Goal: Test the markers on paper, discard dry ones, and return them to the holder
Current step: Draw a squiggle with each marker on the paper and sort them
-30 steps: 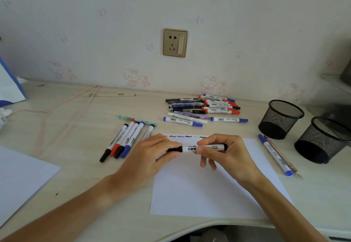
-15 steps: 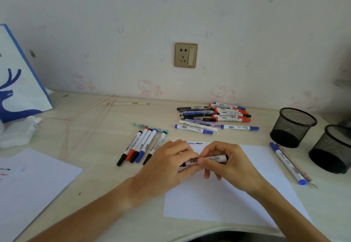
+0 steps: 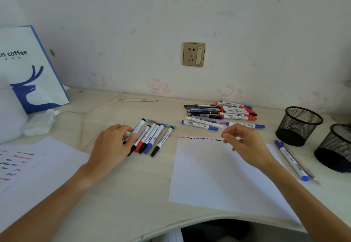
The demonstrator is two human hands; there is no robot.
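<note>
My left hand [image 3: 112, 146] holds a black-capped marker [image 3: 135, 129] at the left end of a row of tested markers [image 3: 152, 139] lying side by side on the desk. My right hand [image 3: 245, 143] hovers over the top edge of the white paper [image 3: 218, 177], fingers loosely curled, holding nothing. Short red, black and blue test squiggles [image 3: 201, 138] run along the paper's top edge. A pile of untested markers and pens [image 3: 220, 115] lies behind the paper near the wall. Two black mesh holders [image 3: 298, 126] [image 3: 336, 146] stand at the right.
A blue marker and a pencil [image 3: 292, 160] lie between the paper and the holders. Another sheet with squiggles [image 3: 28, 165] lies at the left, a blue-and-white paper bag [image 3: 32, 67] behind it. A pink cord [image 3: 91, 110] and a wall socket [image 3: 194, 54] are at the back.
Both hands were on one black marker over the paper. Now my left hand has carried it left to the row of markers, and my right hand has let go.
</note>
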